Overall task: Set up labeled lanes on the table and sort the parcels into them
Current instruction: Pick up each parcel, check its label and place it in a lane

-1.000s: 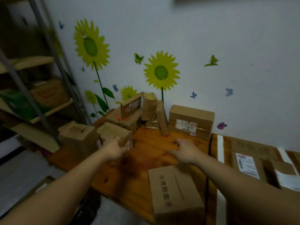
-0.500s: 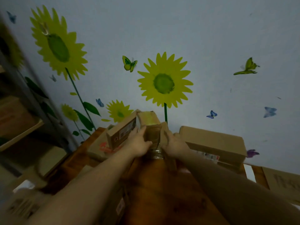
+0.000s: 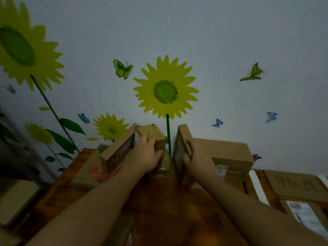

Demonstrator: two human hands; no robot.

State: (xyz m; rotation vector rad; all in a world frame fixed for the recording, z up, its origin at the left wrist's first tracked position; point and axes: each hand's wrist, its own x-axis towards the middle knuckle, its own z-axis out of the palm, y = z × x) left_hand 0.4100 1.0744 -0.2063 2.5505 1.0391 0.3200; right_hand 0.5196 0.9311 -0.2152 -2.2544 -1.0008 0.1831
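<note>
The left hand (image 3: 146,155) has its grip curled over the top and near face of a small upright parcel (image 3: 152,134), thumb on its right side. The parcel stands at the back of the wooden surface (image 3: 168,210), close to the wall (image 3: 230,41), on a low taped parcel (image 3: 165,167) whose front edge shows below the hand. The right hand (image 3: 197,160) has its grip wrapped round the near edge of a thin parcel (image 3: 182,134) standing on its edge, fingers on its left face. A narrow gap lies between the two held parcels, and a painted sunflower stem (image 3: 168,132) shows through it. A leaning parcel (image 3: 119,150) touches the small upright parcel's left side and rests on a flat box with red print (image 3: 87,173), which lies near the surface's left edge. The thin parcel's right face sits against a large box (image 3: 230,151) with a label on its front. Right of that, a white tape strip (image 3: 258,189) runs toward the viewer, and beyond it lie a flat cardboard sheet (image 3: 300,185) and a labelled parcel (image 3: 305,213). The widest bare stretch of the surface lies between the forearms, in front of the held parcels.
</note>
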